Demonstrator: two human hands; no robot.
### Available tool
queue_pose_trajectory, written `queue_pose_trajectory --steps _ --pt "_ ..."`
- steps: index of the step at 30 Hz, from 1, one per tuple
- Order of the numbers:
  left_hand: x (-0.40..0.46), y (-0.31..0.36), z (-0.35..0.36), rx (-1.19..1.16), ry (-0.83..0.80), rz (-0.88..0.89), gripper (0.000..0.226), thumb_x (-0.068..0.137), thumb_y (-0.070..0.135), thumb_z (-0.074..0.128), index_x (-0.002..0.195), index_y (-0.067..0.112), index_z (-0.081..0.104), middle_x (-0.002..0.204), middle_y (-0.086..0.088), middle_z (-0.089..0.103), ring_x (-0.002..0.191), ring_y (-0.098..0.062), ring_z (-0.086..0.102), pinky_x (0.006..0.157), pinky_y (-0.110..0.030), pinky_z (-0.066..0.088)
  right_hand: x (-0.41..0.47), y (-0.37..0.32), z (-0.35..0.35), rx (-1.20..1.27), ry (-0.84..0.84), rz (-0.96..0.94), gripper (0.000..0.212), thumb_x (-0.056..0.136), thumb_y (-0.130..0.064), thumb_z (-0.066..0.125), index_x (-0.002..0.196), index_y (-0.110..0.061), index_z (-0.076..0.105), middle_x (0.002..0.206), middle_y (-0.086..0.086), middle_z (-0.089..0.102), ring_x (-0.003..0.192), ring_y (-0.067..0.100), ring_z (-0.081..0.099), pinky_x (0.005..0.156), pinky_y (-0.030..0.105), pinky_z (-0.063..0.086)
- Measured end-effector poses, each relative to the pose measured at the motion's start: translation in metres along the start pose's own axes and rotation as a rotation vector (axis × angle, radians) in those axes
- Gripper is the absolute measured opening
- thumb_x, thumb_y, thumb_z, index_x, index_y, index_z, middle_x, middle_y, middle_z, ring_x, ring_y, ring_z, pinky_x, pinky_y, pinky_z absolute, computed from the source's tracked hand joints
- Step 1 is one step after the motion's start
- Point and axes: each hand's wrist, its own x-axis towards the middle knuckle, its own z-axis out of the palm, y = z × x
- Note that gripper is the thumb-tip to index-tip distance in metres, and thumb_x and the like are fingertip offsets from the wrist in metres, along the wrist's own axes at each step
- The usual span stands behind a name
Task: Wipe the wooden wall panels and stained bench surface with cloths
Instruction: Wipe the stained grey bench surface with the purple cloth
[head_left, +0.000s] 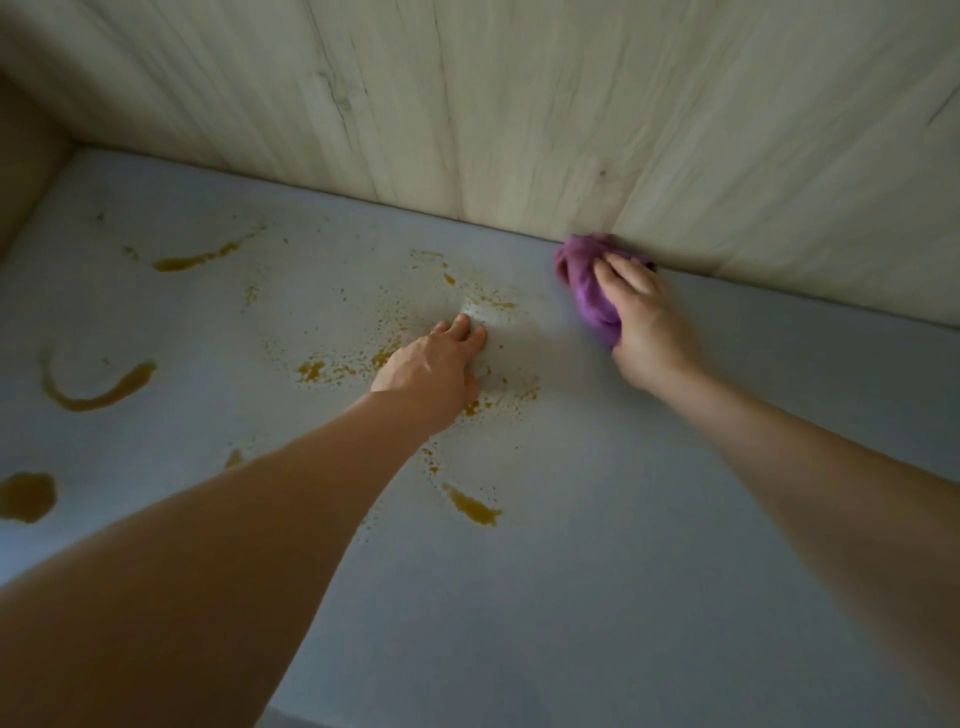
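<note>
1. My right hand (641, 317) grasps a bunched purple cloth (584, 288), pressing it into the seam where the tabletop (597, 545) meets the wooden wall panel (519, 114); I judge this placing lets one pass catch both surfaces.
2. My left hand (434, 364) bears down on something pale among the stains, probably a light cloth (480, 317), though it blends with the surface; I cannot tell whether the fingers clench it or lie flat.
3. Tabletop: smooth, matte, grey-blue. Amber-brown stains (98, 392) in arcs, blobs and fine spatter, mostly left of centre.
4. Panel: pale wood grain, long streaks, a small knot.
</note>
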Motion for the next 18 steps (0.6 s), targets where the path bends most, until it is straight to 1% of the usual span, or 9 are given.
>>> queue_pose_trajectory --steps 3,5,6,8,11,12,14,16,18 --pt "-0.009 -0.006 -0.002 -0.126 0.073 -0.004 0.055 0.098 0.023 0.041 0.15 0.026 0.024 0.159 0.009 0.013 0.139 -0.02 0.03 0.11 -0.034 0.033 0.007 -0.018 0.006 -0.075 -0.002 0.061 0.074 0.077 0.008 0.059 0.145 -0.005 0.033 0.152 0.012 0.028 0.138 0.034 0.026 0.113 0.03 0.015" --pt "-0.016 -0.017 -0.003 -0.169 0.154 -0.015 0.055 0.095 0.02 0.044 0.148 0.029 0.03 0.156 0.013 0.02 0.134 -0.02 0.039 0.105 -0.035 0.038 0.023 -0.047 0.017 -0.117 -0.032 -0.016 0.071 0.083 0.003 0.055 0.147 -0.006 0.027 0.155 0.01 0.023 0.141 0.032 0.021 0.114 0.029 0.011" --pt "-0.019 -0.024 -0.003 -0.162 0.197 -0.034 0.055 0.094 0.02 0.045 0.147 0.03 0.031 0.155 0.013 0.022 0.133 -0.02 0.039 0.103 -0.035 0.039 0.033 -0.062 0.024 -0.121 -0.055 -0.084 0.068 0.086 0.001 0.053 0.148 -0.006 0.025 0.156 0.01 0.02 0.142 0.032 0.019 0.114 0.029 0.009" --pt "-0.022 -0.041 -0.001 -0.102 0.241 -0.085 0.057 0.094 0.021 0.048 0.147 0.032 0.03 0.155 0.011 0.022 0.137 -0.019 0.031 0.104 -0.036 0.037 0.053 -0.09 0.033 -0.137 -0.11 -0.186 0.068 0.089 -0.004 0.05 0.149 -0.009 0.019 0.158 0.008 0.014 0.143 0.031 0.014 0.114 0.027 0.005" --pt "-0.025 -0.056 0.003 -0.053 0.194 -0.117 0.057 0.095 0.029 0.048 0.148 0.033 0.027 0.155 0.009 0.019 0.139 -0.021 0.026 0.107 -0.038 0.036 0.063 -0.097 0.031 -0.124 -0.177 -0.219 0.075 0.087 -0.003 0.055 0.151 -0.012 0.016 0.159 0.004 0.009 0.145 0.029 0.01 0.114 0.025 0.003" --pt "-0.024 -0.056 0.005 -0.061 0.185 -0.12 0.057 0.096 0.03 0.048 0.148 0.033 0.026 0.156 0.008 0.019 0.14 -0.022 0.026 0.109 -0.039 0.036 0.058 -0.088 0.027 -0.112 -0.185 -0.214 0.075 0.087 -0.001 0.056 0.15 -0.012 0.017 0.159 0.004 0.01 0.145 0.028 0.01 0.114 0.025 0.003" --pt "-0.023 -0.055 0.007 -0.072 0.189 -0.133 0.057 0.096 0.03 0.048 0.148 0.031 0.027 0.156 0.006 0.018 0.14 -0.023 0.024 0.109 -0.038 0.034 0.043 -0.063 0.02 -0.089 -0.145 -0.163 0.076 0.084 0.003 0.058 0.149 -0.011 0.022 0.158 0.004 0.013 0.145 0.027 0.013 0.115 0.025 0.006" --pt "-0.023 -0.053 0.007 -0.084 0.193 -0.133 0.056 0.096 0.03 0.047 0.148 0.03 0.028 0.156 0.006 0.017 0.14 -0.023 0.023 0.108 -0.036 0.032 0.024 -0.041 0.013 -0.085 -0.088 -0.049 0.078 0.082 0.005 0.059 0.149 -0.011 0.023 0.158 0.003 0.014 0.144 0.027 0.014 0.116 0.027 0.009" --pt "-0.023 -0.055 0.007 -0.091 0.179 -0.127 0.056 0.096 0.031 0.046 0.149 0.03 0.027 0.156 0.007 0.016 0.14 -0.023 0.023 0.108 -0.035 0.031 0.017 -0.034 0.012 -0.074 -0.053 0.053 0.078 0.082 0.005 0.058 0.149 -0.011 0.023 0.158 0.004 0.014 0.144 0.029 0.013 0.116 0.029 0.009"
